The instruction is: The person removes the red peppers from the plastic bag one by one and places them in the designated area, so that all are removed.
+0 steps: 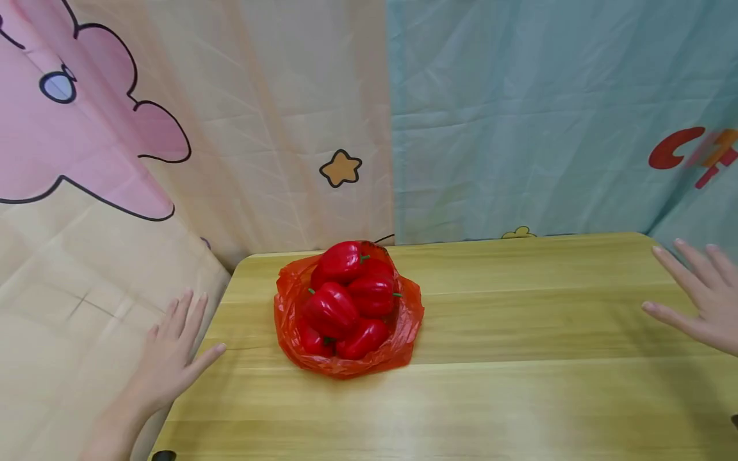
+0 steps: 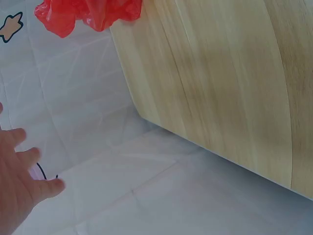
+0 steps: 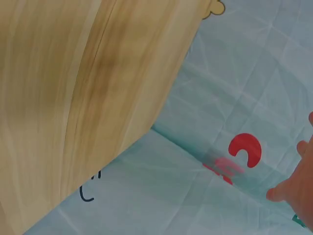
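Several glossy red bell peppers (image 1: 331, 310) with green stems lie heaped in a crumpled red plastic bag (image 1: 408, 320) on the wooden table, left of its middle. Over the table's left edge, my left hand (image 1: 170, 358) is held with fingers spread, holding nothing; the bag is the nearest thing to it. In the left wrist view, part of the bag (image 2: 105, 14) shows at the top. My right hand (image 1: 706, 301) is raised at the table's right edge, its fingers straight and apart, far from the bag and holding nothing.
The pale wooden table (image 1: 519, 320) has rounded back corners. Behind it hangs a printed cloth (image 1: 490, 128), beige on the left and blue-green on the right, which also closes in both sides. A small dark object (image 1: 164, 455) shows at the bottom left.
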